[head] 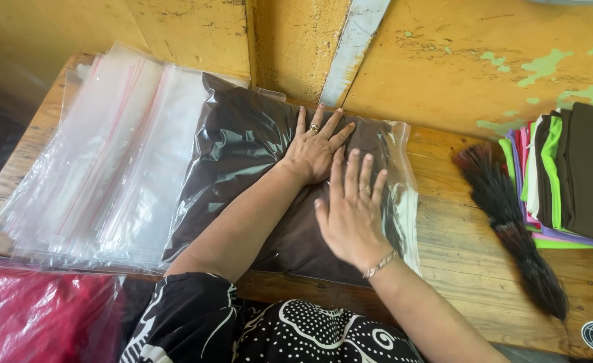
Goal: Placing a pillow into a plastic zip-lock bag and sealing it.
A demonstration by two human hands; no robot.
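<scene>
A clear plastic bag (397, 202) holding dark brown folded cloth (243, 154) is pressed flat on the wooden table (458, 222) by the left hand (315, 151) and right hand (351, 212), fingers spread and gripping nothing, apparently to squeeze air out, beside a stack of empty bags (101, 161).

Clear bag of brown cloth (256, 175) mid-table; empty clear bags (101, 161) left; red packet (34, 316) below.

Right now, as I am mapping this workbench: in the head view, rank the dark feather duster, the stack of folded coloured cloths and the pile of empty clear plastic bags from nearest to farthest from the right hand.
From the right hand:
1. Dark feather duster, just to its right on the wooden table.
2. Stack of folded coloured cloths, at the far right edge.
3. Pile of empty clear plastic bags, far to the left.
</scene>
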